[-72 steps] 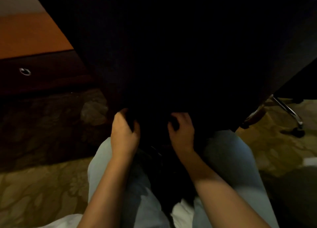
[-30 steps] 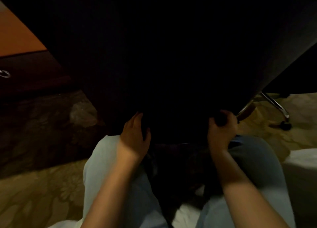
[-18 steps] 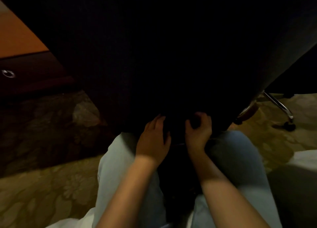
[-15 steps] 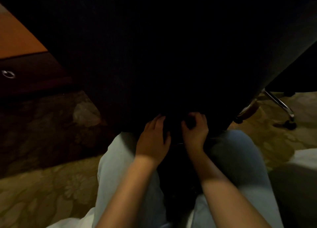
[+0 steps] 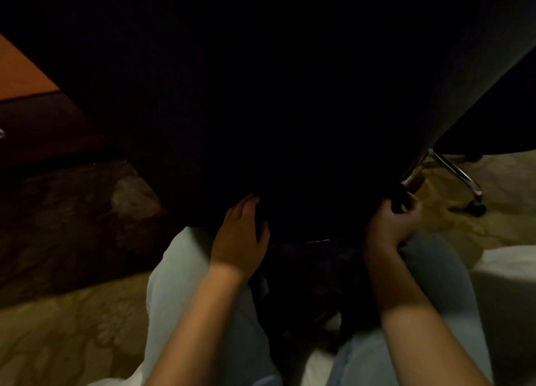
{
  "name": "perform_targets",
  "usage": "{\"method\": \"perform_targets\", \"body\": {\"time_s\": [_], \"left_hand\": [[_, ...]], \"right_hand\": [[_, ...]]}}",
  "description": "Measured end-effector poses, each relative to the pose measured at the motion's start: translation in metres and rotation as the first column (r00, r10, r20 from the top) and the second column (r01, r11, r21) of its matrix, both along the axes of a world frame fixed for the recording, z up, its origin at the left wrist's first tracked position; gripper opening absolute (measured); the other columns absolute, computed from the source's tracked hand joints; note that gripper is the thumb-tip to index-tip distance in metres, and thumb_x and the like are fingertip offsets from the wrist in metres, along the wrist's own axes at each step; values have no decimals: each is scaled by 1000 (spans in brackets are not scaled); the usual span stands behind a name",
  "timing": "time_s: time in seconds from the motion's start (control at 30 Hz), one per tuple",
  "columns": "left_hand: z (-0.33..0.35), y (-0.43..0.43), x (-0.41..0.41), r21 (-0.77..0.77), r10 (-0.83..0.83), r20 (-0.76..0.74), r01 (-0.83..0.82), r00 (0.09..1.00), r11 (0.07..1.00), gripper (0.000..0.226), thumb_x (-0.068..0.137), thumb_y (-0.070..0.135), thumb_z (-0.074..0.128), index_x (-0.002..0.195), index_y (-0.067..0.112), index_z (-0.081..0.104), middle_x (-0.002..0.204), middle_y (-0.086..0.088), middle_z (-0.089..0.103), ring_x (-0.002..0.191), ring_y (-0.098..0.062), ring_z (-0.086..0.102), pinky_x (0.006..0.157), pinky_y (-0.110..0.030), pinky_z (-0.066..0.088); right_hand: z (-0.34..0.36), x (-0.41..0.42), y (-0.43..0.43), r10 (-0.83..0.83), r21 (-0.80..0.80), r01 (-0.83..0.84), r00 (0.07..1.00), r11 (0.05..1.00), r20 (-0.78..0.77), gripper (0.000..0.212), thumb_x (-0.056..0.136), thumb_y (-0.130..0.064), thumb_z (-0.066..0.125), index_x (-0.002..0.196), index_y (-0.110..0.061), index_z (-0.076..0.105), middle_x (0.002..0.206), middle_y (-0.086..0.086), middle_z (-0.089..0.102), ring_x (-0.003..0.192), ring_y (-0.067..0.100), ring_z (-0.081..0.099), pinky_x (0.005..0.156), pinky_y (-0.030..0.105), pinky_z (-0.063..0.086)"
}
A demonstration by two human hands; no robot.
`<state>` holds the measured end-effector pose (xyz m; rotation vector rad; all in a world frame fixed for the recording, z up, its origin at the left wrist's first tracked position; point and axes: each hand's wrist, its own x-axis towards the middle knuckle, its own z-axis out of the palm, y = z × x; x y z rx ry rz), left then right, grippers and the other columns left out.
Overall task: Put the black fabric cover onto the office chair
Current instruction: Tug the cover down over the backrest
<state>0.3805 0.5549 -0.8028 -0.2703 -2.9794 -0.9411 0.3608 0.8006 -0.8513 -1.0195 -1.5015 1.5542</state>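
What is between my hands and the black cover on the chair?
Nothing visible. The right hand grips the cover at its lower edge, and the left hand touches it. Your knees sit just below that edge.
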Motion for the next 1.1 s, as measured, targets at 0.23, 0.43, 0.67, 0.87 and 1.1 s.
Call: {"method": "perform_targets", "body": {"time_s": [0.23,0.43,0.67,0.87,1.1], "left_hand": [[-2,23,1,-27,-53,-3,53,999,998,52,94,20,55,143,9,41,149,-7,41,137,-23,35,109,-23,25],[-5,19,1,-60,-51,-14,51,999,997,50,91,15,60,138,5,47,142,-13,48,132,-31,43,106,-33,35],[-6,-3,-4,-69,-10,10,11,1000,998,52,94,19,58,142,8,42,146,-10,44,135,-29,39,107,-32,34],[-5,-6,-3,-45,7,22,-6,1000,999,51,95,19,57,142,9,42,147,-9,43,135,-28,37,107,-32,33],[-2,15,2,-11,-25,18,25,1000,1000,51,96,21,55,143,11,41,148,-6,41,137,-24,35,108,-25,28]], "right_hand": [[-5,-3,-84,419,176,-425,905,888,74,21,78,8,68,98,-1,66,93,7,63,91,24,63,83,14,48],[-5,1,-103,533,349,-546,834,761,142,19,74,11,69,89,0,68,89,5,60,80,10,55,73,-3,35],[5,4,-26,337,88,-343,938,935,74,24,84,1,66,100,-16,60,95,-7,59,99,15,59,85,21,46],[7,4,3,45,-109,-39,998,993,48,19,90,-14,63,102,-27,55,108,-5,60,104,12,59,95,30,48],[12,-1,-58,303,16,-303,953,953,20,24,87,-2,63,110,-6,58,104,5,61,101,16,57,92,24,44]]}}
